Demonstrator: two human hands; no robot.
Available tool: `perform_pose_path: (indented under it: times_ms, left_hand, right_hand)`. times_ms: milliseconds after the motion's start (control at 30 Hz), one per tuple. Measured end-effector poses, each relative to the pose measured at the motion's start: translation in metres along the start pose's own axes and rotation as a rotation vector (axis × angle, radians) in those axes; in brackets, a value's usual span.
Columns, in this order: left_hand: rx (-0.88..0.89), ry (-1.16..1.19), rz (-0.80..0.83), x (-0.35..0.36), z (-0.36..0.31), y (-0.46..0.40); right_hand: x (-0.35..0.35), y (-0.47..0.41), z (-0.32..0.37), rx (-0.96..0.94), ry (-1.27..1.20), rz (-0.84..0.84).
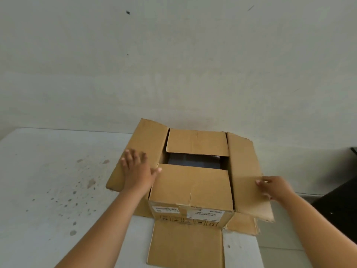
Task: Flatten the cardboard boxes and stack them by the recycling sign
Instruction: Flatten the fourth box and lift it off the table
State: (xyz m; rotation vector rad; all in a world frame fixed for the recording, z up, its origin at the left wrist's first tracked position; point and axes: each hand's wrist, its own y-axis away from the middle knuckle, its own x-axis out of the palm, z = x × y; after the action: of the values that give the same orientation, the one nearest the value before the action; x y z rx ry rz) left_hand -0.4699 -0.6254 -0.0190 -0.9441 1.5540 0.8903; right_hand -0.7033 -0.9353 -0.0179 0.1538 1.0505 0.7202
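While it stands upright on the pale speckled counter (48,180) against the wall, the brown corrugated cardboard box (190,192) looks light and stiff, creasing only along its scored folds. The left hand (138,172) lies open, fingers spread flat on the outer flap at its side. The right hand (276,187) pinches the edge of the opposite flap. Something dark shows inside, between the hands, so the weight is uncertain. Flap edges and corners offer the surest hold.

Cardboard box (191,187), near face at 6 o'clock: two white labels (166,209) and a row of black handling marks (188,221), all too blurred to read.
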Motion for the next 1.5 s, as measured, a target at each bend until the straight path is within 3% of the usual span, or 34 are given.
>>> perform_pose_path:
  times_ms: [100,200,300,500,700,967,1033,1100,1167,1233,1367,1500]
  left_hand:
    - [0.01,0.162,0.13,0.027,-0.023,0.005]
    - [-0.029,0.348,0.115,0.037,-0.026,0.004]
    - [0.006,0.416,0.081,0.04,-0.02,0.005]
    - [0.071,0.379,0.117,0.033,-0.018,0.004]
    - [0.082,0.287,0.024,0.035,-0.017,0.006]
    - [0.221,0.455,-0.234,0.028,-0.016,0.015]
    - [0.257,0.519,-0.304,0.019,-0.019,0.024]
    - [0.305,0.637,-0.322,0.005,-0.02,0.038]
    - [0.332,0.812,-0.312,-0.01,-0.017,0.058]
    - [0.251,1.024,-0.293,-0.022,-0.01,0.082]
    - [0.03,1.387,-0.147,-0.032,0.008,0.122]
    - [-0.052,1.415,0.066,-0.028,0.029,0.142]
  right_hand:
    - [0.031,-0.003,0.012,-0.065,0.063,-0.028]
    - [0.047,0.005,0.042,-0.111,-0.065,-0.052]
    - [0.055,0.002,0.063,-0.109,-0.042,0.019]
    - [0.06,-0.015,0.071,-0.141,0.094,-0.026]
    - [0.046,-0.021,0.09,-0.174,0.327,-0.12]
    - [0.024,-0.023,0.135,-0.482,0.716,-0.314]
    - [0.015,-0.017,0.148,-0.526,0.625,-0.374]
    - [0.009,-0.011,0.161,-0.494,0.328,-0.365]
    - [0.006,-0.005,0.17,-0.484,0.06,-0.315]
    - [0.004,0.0,0.174,-0.493,-0.038,-0.24]
    - [0.007,0.001,0.17,-0.537,0.132,-0.168]
    - [0.004,-0.013,0.162,-0.593,0.319,-0.126]
